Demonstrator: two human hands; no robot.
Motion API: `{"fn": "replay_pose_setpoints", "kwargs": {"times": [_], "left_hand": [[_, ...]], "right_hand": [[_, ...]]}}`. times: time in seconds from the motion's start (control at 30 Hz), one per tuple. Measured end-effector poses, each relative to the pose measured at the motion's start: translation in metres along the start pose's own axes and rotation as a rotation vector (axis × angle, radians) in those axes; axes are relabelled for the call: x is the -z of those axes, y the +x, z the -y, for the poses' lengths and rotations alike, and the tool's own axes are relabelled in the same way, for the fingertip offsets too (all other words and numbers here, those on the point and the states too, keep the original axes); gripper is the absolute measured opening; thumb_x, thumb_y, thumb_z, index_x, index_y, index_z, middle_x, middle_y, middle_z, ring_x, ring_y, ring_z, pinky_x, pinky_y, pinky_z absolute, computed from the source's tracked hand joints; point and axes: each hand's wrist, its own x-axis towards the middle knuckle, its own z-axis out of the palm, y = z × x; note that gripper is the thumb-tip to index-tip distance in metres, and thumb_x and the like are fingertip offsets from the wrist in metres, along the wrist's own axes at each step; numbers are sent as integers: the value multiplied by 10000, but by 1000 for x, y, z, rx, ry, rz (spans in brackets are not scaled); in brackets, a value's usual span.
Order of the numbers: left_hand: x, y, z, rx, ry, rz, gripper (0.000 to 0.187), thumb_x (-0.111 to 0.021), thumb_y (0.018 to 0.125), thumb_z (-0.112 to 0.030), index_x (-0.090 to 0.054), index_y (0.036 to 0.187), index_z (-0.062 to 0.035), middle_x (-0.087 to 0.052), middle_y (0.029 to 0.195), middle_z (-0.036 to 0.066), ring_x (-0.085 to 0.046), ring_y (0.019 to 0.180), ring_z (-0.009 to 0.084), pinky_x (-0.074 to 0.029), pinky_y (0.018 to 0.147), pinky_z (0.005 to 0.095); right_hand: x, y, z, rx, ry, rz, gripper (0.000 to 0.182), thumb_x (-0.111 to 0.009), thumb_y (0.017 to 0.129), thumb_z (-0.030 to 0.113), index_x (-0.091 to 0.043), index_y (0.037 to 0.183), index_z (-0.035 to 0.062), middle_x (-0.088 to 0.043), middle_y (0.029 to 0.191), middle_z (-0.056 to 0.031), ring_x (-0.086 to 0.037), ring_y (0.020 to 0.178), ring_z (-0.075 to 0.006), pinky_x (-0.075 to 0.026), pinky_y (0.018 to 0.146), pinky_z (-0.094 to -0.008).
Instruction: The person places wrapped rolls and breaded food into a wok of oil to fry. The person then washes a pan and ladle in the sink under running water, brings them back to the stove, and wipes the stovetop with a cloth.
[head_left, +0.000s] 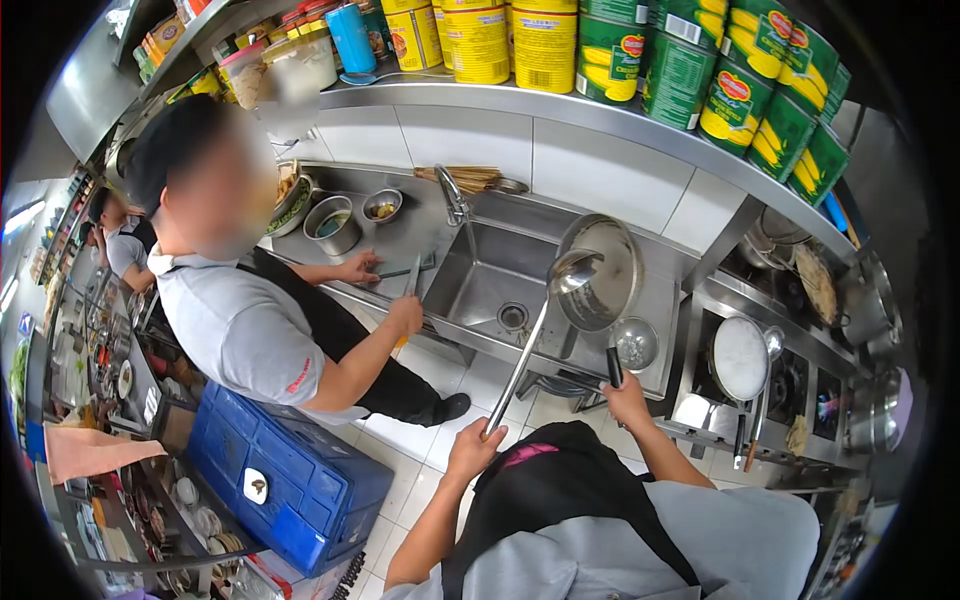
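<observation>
My left hand is wrapped round the long handle of a steel ladle. The ladle's bowl lies in front of a round steel pan, tilted on its side above the right part of the sink. My right hand grips a black handle below the pan; the joint between the two is not clear. Close to that handle, a small metal bowl sits on the steel drainboard.
A co-worker at left holds a knife over a dark flat stone. On the right, a pan of white liquid stands on the stove. A shelf of cans runs overhead. A blue crate stands lower left.
</observation>
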Motion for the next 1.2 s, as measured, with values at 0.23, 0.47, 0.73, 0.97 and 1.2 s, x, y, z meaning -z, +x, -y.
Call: {"fn": "replay_pose_setpoints", "kwargs": {"times": [0.23, 0.47, 0.73, 0.97, 1.2], "left_hand": [[25, 41, 21, 195, 61, 4, 375, -612, 884, -403, -632, 970, -38, -664, 824, 202, -648, 861, 400, -483, 741, 461], [36, 143, 37, 272, 330, -16, 427, -515, 905, -388, -633, 1078, -16, -655, 1055, 260, -611, 1036, 450, -476, 893, 495], [53, 233, -6, 421, 540, 17, 403, -532, 863, -289, -650, 1135, -17, -649, 1160, 235, -619, 1103, 396, -490, 923, 461], [52, 273, -25, 341, 761, 46, 347, -573, 839, -253, -667, 1087, -30, -676, 1124, 199, -659, 1066, 328, -530, 868, 426], [44, 292, -20, 348, 772, 81, 390, -584, 841, -255, -627, 1148, -19, -653, 1175, 204, -639, 1108, 338, -507, 919, 418]], "right_hand": [[-93, 71, 31, -208, 64, 266, 183, -663, 852, 131, -517, 834, 21, -520, 565, -54, -497, 407, -160, -372, 368, -330], [-215, 173, 48, -531, 376, 598, 297, -565, 901, 124, -444, 631, 96, -399, 510, 13, -351, 367, -126, -306, 368, -267], [-276, 197, 57, -630, 701, 676, 303, -554, 876, 94, -404, 616, 139, -383, 525, 33, -342, 417, -103, -321, 422, -269], [-303, 218, 45, -775, 844, 630, 130, -578, 825, 59, -502, 723, 86, -428, 583, -11, -385, 462, -139, -374, 484, -296], [-280, 222, 47, -777, 641, 734, 172, -624, 837, 77, -504, 715, 76, -437, 571, -20, -429, 481, -147, -413, 514, -334]]}}
